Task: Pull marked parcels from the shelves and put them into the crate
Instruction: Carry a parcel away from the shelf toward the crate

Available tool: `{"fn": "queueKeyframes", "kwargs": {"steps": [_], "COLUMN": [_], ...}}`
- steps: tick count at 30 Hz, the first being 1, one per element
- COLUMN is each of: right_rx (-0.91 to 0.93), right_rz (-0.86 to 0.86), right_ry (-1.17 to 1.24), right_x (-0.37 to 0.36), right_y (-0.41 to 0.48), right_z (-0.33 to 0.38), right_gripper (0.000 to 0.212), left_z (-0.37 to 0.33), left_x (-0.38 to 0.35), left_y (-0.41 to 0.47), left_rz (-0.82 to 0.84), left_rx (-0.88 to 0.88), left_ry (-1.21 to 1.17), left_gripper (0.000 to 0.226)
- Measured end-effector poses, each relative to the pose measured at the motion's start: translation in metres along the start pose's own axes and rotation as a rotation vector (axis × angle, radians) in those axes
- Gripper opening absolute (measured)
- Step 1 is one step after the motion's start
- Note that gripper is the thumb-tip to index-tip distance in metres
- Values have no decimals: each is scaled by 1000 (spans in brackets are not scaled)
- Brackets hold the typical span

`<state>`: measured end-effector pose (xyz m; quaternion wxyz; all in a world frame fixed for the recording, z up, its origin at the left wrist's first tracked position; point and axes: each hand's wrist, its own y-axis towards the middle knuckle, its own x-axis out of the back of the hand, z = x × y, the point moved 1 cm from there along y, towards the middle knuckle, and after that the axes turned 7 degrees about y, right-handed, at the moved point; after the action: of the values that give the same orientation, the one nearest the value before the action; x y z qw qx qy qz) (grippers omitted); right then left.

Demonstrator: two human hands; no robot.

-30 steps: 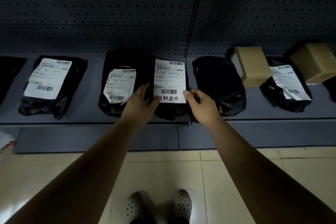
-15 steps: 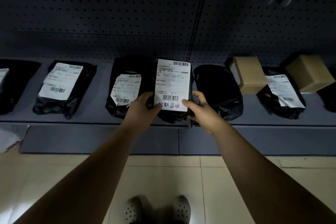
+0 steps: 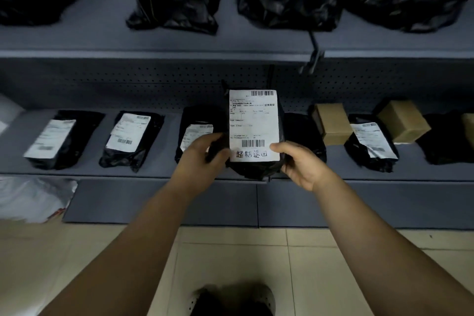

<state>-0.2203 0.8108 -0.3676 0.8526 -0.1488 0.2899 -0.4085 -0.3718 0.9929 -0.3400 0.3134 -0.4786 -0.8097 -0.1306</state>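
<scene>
Pale floor tiles (image 3: pixel 230 251) and a pair of perforated shoes (image 3: pixel 230 300) fill the near ground of a dim stockroom aisle, where a person stretches both arms toward grey metal shelving. The left hand (image 3: pixel 200 159) grips the lower left edge of the marked parcel (image 3: pixel 256 169), a black poly bag, while the right hand (image 3: pixel 302 164) pinches its lower right corner, thumb on the white label (image 3: pixel 254 120). The parcel is held upright in front of the lower shelf (image 3: pixel 166 154), label toward the wearer, probably so the handwritten characters (image 3: pixel 252 154) under the barcode can be read and the pick confirmed. Holding it by the bottom corners leaves that writing uncovered. Behind it, unmarked black parcels (image 3: pixel 130 141) lie flat in a row, labels up, with two cardboard boxes (image 3: pixel 333 123) to the right. A white bag (image 3: pixel 33 197) slumps on the floor at left. Farther back rise a pegboard panel (image 3: pixel 154 82) and an upper shelf (image 3: pixel 102 41) of more bagged parcels (image 3: pixel 179 2). No crate is in view.
</scene>
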Motion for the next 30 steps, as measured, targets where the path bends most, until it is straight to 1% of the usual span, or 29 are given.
{"fn": "queueKeyframes", "kwargs": {"steps": [2,6,10,15,20,23,26,30], "right_rx": [28,97,160,221,282,310,320,354], "right_rz": [8,4,-35,-65,-82,-106,-108,-64], "right_ry": [-11,27,52,86,95,82,105,126], "right_x": [-3,-12,-31,-57,-83,-93,-99,-96], "right_y": [-21,-63,-101,-149,-187,-203,-220,-242], "right_z": [6,8,4,-7,-7,1,10,21], "right_gripper": [77,60,63,61,67,67,79,69], "left_z": [-5,-11,-20,-31,-43,-55,-69,-91], "left_x": [16,40,60,91,118,130,138,143], "left_y": [-15,-39,-57,-84,-107,-117,-122,-127], "left_rz": [-48,-51,-32,-33,-30,-28,-17,-13], "left_rx": [-30,-135,-233,-342,-443,-486,-506,-519], "left_ry": [97,198,231,239,256,220,182,148], "left_gripper": [44,45,48,47,48,46,44,45]}}
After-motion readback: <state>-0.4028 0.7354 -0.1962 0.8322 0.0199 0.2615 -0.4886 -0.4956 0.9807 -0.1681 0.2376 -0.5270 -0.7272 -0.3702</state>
